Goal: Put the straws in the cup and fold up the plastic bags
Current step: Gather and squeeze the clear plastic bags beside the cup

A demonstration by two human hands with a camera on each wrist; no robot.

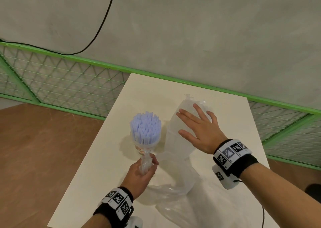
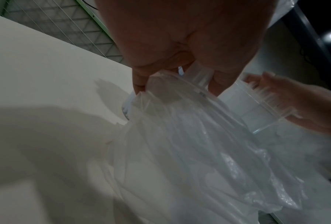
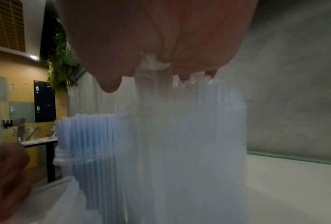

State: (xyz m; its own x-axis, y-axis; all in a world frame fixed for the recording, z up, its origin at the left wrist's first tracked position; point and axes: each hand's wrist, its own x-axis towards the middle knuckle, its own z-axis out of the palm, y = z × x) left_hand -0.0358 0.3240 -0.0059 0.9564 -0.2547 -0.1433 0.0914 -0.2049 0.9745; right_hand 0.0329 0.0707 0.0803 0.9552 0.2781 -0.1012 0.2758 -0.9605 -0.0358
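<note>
A clear cup packed with pale blue straws stands on the white table. Just in front of its base, my left hand grips a twisted neck of clear plastic bag. The rest of that bag trails back in loose folds. My right hand lies flat with spread fingers on a second, puffed clear bag to the right of the cup. In the right wrist view the straws show beside hazy plastic under my right hand.
A green mesh fence runs behind and to the right of the table. A black cable hangs on the grey wall. Wooden floor lies left of the table edge. More crumpled clear plastic covers the table's near end.
</note>
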